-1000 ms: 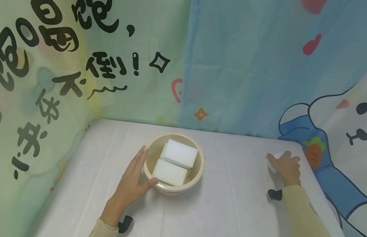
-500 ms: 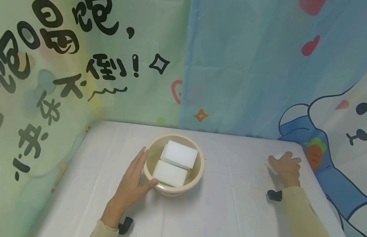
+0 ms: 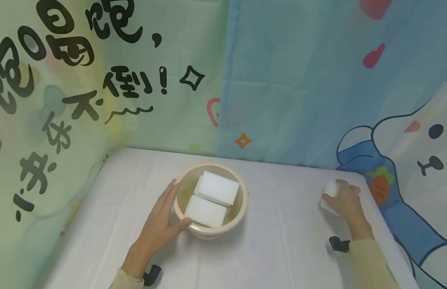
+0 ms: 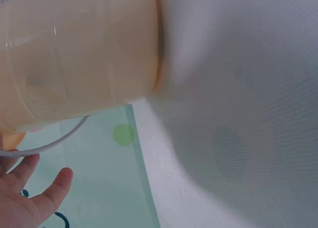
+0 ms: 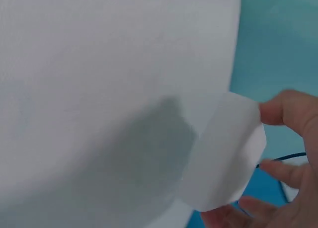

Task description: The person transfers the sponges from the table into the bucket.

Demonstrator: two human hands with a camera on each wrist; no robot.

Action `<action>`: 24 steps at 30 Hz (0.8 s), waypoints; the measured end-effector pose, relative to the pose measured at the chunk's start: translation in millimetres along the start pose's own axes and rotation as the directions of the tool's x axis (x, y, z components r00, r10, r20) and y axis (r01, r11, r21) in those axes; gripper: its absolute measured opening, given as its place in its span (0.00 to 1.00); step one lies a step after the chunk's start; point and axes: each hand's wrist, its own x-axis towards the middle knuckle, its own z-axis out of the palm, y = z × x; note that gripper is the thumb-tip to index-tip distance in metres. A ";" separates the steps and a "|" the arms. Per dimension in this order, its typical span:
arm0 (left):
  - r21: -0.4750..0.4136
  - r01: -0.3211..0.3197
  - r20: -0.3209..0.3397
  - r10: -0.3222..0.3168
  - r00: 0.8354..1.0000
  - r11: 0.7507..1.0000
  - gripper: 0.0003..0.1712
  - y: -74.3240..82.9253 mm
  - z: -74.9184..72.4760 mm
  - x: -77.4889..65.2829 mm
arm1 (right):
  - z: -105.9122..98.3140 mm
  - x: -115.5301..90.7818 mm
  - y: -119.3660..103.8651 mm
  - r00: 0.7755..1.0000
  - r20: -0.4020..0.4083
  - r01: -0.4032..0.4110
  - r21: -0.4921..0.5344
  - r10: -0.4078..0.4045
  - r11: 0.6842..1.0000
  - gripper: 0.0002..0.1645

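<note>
A cream bucket [image 3: 241,212] stands near the middle of the table, holding white sponge blocks, including a front block [image 3: 206,210] and a block behind it [image 3: 219,188]. My left hand [image 3: 156,224] rests against its left side with fingers extended, the thumb on the near rim. In the left wrist view, the bucket's wall [image 4: 84,54] fills the upper left, and the fingers [image 4: 52,190] are spread by its thin handle [image 4: 54,142]. At the table's right, my right hand [image 3: 348,202] grips another white sponge block [image 5: 223,153] between thumb and fingers, low over the cloth.
A white cloth [image 3: 274,241] covers the table. Printed curtains [image 3: 299,100] hang behind the table and along its left and right sides. Behind the bucket, part of a printed label shows in the left wrist view. Each wrist carries a small black device.
My right hand has turned slightly and its fingers now sit farther back on the sponge block, baring more of it. The left hand and the bucket stay in place.
</note>
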 end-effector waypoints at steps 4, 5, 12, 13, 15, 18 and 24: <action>0.005 -0.003 -0.004 0.003 1.000 1.000 0.55 0.0 0.2 0.2 | -2.7 -8.9 -13.2 0.990 -0.008 0.144 -0.032 -0.144 0.989 0.43; 0.008 -0.002 -0.004 0.002 1.000 1.000 0.55 -0.1 0.4 0.3 | -3.7 -11.0 -17.0 0.986 -0.003 0.164 -0.040 -0.164 0.986 0.43; 0.008 0.002 -0.005 -0.002 1.000 1.000 0.55 -1.3 1.8 0.5 | -11.9 -28.9 -47.7 0.960 0.010 0.280 -0.033 -0.280 0.959 0.43; 0.007 0.002 -0.005 -0.002 1.000 1.000 0.55 -1.5 2.0 0.5 | -12.8 -31.6 -51.9 0.953 0.004 0.301 -0.032 -0.301 0.953 0.42; 0.005 0.001 -0.005 -0.001 1.000 1.000 0.55 -1.8 2.1 0.4 | -14.4 -37.0 -60.7 0.938 -0.013 0.347 -0.028 -0.348 0.937 0.42; 0.004 -0.002 -0.002 0.002 1.000 1.000 0.54 -1.7 1.9 0.2 | -17.2 -45.9 -74.7 0.910 -0.034 0.414 -0.016 -0.414 0.910 0.40; 0.008 0.000 0.005 0.000 1.000 1.000 0.55 -0.2 0.4 0.5 | -26.2 -60.9 -101.5 0.858 -0.034 0.513 0.015 -0.512 0.859 0.38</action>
